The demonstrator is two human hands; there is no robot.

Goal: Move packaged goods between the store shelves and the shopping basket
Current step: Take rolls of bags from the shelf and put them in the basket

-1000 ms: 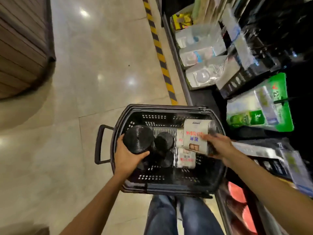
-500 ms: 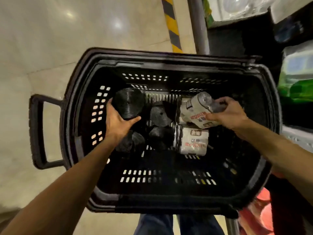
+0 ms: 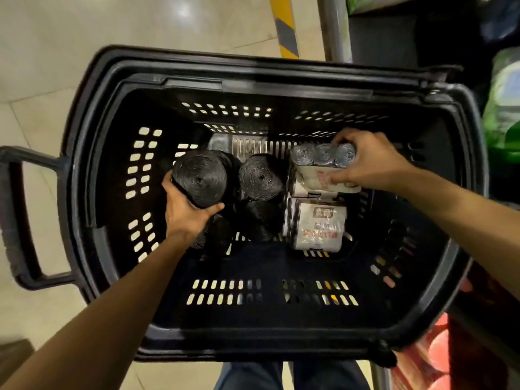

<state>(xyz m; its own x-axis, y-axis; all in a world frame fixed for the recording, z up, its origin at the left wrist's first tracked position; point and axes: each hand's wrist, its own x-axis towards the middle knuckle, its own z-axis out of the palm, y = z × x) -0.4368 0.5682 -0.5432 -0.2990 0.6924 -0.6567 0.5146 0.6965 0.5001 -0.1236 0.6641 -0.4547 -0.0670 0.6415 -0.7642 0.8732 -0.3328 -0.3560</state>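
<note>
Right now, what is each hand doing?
Left hand: gripping a black roll.
Right hand: gripping a white-wrapped roll pack.

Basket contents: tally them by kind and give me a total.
Black rolls: 4, one gripped by the left hand.
White-labelled packs: 2, one held by the right hand.
Total: 6 visible in the basket.

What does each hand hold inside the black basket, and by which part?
The left hand grips a black roll of plastic bags around its curved side. The right hand grips a white-labelled pack of three grey rolls at its right edge.
</note>
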